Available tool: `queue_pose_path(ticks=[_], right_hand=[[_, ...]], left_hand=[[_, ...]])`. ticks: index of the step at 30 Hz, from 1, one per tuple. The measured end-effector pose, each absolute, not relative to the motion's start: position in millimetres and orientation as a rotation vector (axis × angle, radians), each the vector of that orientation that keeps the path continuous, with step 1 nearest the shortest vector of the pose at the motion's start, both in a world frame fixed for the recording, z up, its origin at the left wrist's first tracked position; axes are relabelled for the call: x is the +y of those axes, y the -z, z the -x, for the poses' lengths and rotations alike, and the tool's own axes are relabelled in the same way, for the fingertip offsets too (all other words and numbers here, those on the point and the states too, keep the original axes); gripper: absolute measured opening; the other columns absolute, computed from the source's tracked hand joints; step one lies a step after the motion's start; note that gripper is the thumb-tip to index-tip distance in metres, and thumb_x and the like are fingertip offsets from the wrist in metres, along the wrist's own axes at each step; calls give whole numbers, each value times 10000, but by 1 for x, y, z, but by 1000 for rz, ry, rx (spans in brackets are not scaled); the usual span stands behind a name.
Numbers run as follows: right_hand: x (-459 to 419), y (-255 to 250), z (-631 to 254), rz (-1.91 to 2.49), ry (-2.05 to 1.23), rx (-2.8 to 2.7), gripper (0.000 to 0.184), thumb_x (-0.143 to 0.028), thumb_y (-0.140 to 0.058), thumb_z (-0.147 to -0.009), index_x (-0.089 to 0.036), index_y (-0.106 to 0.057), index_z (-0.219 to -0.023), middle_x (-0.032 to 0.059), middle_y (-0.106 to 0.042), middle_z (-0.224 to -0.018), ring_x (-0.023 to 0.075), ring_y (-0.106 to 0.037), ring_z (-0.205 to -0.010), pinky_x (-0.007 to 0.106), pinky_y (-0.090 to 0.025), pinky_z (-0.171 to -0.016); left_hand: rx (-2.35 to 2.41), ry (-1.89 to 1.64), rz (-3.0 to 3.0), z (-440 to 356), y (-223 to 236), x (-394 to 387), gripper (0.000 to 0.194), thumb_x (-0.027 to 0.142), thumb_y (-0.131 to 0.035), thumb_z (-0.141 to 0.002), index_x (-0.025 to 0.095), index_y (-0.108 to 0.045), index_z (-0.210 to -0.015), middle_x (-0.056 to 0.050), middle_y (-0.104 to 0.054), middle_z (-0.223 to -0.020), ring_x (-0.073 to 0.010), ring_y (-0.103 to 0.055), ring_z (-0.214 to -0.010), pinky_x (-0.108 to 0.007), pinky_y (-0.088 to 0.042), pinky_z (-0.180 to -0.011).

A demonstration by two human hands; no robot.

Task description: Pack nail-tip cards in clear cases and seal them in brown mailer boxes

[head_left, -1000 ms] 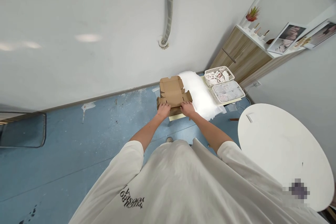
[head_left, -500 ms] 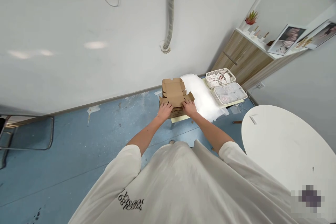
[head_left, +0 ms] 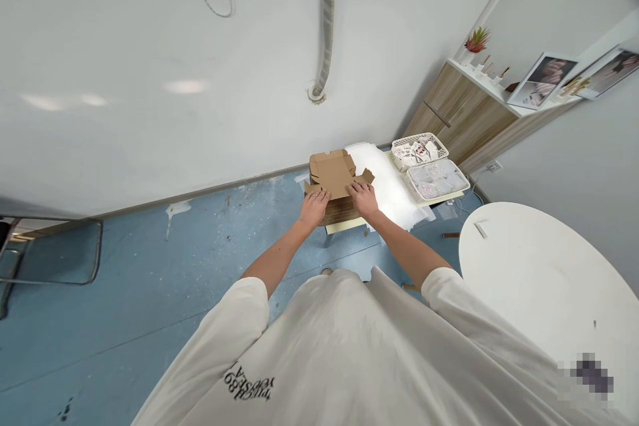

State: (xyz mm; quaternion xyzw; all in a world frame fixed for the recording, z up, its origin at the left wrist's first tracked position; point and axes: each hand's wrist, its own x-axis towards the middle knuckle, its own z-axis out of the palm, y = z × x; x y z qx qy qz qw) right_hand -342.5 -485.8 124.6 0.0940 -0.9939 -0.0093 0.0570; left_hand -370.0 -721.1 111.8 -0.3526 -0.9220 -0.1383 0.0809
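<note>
A brown cardboard box (head_left: 333, 172), partly unfolded with its lid panel lying back, rests on a stack of flat cardboard (head_left: 343, 212) at the near end of a low table. At its front left corner my left hand (head_left: 315, 206) is closed over the near edge, a ring on one finger. My right hand (head_left: 363, 200) grips the front right corner, fingers curled on the cardboard beside a raised side flap (head_left: 368, 176). Both thumbs are mostly hidden.
White foam sheeting (head_left: 382, 183) lies right of the box. Beyond it stand a white basket of small packets (head_left: 419, 148) and a second basket with clear bags (head_left: 438, 180). A round white table (head_left: 529, 266) is at right, a metal-framed chair (head_left: 50, 249) at left.
The front panel of the cardboard box has folded up at the near edge under my fingers. My right hand has shifted slightly, and the right flap stands out more. The view has turned a little.
</note>
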Motion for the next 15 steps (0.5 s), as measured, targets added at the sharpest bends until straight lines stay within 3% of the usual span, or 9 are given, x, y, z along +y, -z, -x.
queue_pose_path(ticks=[15], right_hand=[[-471, -162, 344, -191, -4, -2827, 542, -175, -370, -989, -192, -472, -1521, 131, -526, -1498, 304, -395, -1333, 444, -217, -1132]], left_hand=[[-2618, 488, 1008, 381, -155, -703, 587, 125, -361, -965, 229, -475, -1532, -87, -545, -1518, -274, -479, -1404, -520, -281, -1226]])
